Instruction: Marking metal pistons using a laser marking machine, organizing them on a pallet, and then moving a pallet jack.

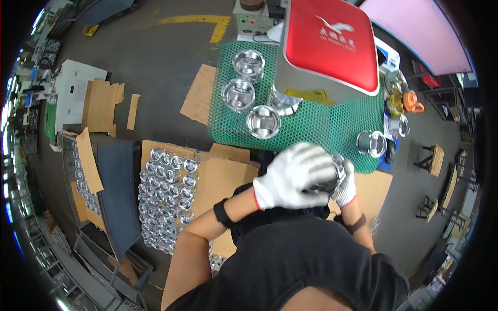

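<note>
In front of my body, a shiny metal piston [338,167] is between my gloved hands. My right hand [346,187], in a white knit glove, is closed round its right side. Over its left side lies my left hand [298,176], gloved the same way; its fingers are smeared by motion, so their grip is unclear. Beyond the hands, a green mesh mat [321,132] covers the worktable. Several pistons stand on its left part, one of them a piston [263,122] near the front edge. Another piston [371,143] rests at the mat's right side.
A grey machine with a red top [332,41] overhangs the mat. Many pistons [166,192] stand in rows on cardboard at my left. On the right are an orange-capped bottle [410,102] and more metal parts. A control box [253,20] sits at the back.
</note>
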{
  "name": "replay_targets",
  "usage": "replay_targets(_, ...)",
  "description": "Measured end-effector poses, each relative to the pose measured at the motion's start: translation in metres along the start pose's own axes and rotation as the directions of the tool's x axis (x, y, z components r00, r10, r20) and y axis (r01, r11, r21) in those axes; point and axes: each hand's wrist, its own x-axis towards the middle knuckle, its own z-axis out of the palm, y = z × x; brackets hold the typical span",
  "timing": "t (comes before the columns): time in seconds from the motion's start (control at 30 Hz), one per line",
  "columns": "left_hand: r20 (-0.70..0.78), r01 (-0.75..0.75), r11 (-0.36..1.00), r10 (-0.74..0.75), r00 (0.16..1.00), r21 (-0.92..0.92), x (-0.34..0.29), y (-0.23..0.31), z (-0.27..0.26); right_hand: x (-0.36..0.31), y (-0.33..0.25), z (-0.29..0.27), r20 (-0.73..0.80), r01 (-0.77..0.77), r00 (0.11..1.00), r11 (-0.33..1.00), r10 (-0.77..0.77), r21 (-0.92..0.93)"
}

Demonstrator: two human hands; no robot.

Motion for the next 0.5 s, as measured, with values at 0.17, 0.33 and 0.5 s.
replay_targets(0.17,-0.091,0.448,0.656,-0.502,0.86,0.607,0.027,-0.137,-0.011,-0.008,-0.015,-0.041,-0.398,-0.271,0.868,0.955,0.298,0.125)
replay_targets(0.33,-0.153,0.652,0.625,-0.661,0.735,0.43,0.035,-0.201,-0.011,0.026,-0.04,-0.039,-0.298,-0.206,0.925,0.97,0.235,0.126)
replay_targets(0.5,-0.481,0.424,0.871,-0.49,0.727,-0.248,0.015,-0.147,-0.055,0.13,-0.051,-0.011,-0.064,0.237,0.94,0.777,-0.335,-0.583)
